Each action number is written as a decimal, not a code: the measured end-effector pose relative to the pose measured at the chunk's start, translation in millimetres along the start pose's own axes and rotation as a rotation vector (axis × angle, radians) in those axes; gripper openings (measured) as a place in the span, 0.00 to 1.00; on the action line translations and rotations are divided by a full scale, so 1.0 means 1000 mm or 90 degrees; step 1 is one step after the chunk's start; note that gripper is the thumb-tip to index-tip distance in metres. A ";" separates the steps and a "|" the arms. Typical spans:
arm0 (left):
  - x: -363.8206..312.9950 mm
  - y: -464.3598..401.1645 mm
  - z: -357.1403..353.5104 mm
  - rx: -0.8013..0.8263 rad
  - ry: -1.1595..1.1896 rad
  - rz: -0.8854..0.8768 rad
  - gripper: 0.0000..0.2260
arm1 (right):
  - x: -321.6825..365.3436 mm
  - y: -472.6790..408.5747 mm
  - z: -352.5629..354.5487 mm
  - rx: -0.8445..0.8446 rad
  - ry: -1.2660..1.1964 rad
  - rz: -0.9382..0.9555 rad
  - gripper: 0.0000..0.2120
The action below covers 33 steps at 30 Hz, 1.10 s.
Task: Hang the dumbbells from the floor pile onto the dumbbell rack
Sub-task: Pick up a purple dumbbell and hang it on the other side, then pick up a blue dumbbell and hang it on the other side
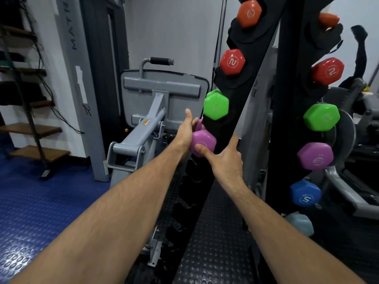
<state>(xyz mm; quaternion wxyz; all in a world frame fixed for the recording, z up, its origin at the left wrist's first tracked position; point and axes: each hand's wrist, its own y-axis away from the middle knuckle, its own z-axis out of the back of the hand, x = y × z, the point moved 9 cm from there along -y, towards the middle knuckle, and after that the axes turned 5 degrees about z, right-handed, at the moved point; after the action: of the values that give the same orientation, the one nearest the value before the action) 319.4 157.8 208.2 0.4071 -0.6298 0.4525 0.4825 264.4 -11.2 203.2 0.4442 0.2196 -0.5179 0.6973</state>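
Observation:
A purple dumbbell [203, 141] sits at the left upright of the black dumbbell rack [235, 111], just below a green dumbbell [216, 106]. My left hand [185, 130] holds the purple dumbbell from its left side, thumb pointing up. My right hand [225, 158] has its thumb under the purple head while its fingers wrap the rack's upright. Higher on this upright hang a red dumbbell [232, 62] and an orange dumbbell [249, 13]. The right upright carries orange, red, green, purple [315, 158] and blue [305, 193] dumbbells. The floor pile is out of sight.
A grey weight machine [147, 111] stands left of the rack, close behind my left hand. Wooden stairs [30, 128] climb at far left. A pale blue dumbbell [300, 223] hangs lowest on the right. Empty black cradles run down the left upright. Blue studded flooring [30, 212] lies at left.

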 end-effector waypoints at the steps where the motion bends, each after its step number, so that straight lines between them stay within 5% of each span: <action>1: -0.001 0.000 -0.002 0.010 -0.008 -0.003 0.37 | 0.000 0.001 0.000 0.001 -0.002 -0.001 0.52; 7: -0.009 0.013 -0.002 0.071 -0.088 0.010 0.37 | 0.000 0.001 -0.003 0.041 -0.059 0.005 0.53; 10: -0.005 0.029 0.010 0.012 -0.096 -0.017 0.39 | -0.001 0.004 -0.003 0.079 -0.101 0.010 0.55; 13: 0.011 0.056 0.021 -0.032 -0.075 -0.079 0.29 | -0.014 0.021 -0.001 0.106 -0.121 -0.012 0.57; 19: 0.080 0.117 0.055 -0.067 -0.116 -0.073 0.27 | -0.075 0.086 -0.003 0.145 -0.109 -0.110 0.47; 25: 0.216 0.176 0.084 -0.059 -0.187 0.100 0.43 | -0.169 0.178 -0.017 0.211 -0.099 -0.285 0.42; 33: 0.380 0.241 0.108 -0.151 -0.191 0.281 0.16 | -0.283 0.292 -0.051 0.337 -0.025 -0.429 0.41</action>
<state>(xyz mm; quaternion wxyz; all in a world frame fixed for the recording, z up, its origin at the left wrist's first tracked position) 108.6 131.0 -202.9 0.2784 -0.4810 0.4537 0.6966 169.0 -95.1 -186.1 0.5652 0.4965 -0.2287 0.6179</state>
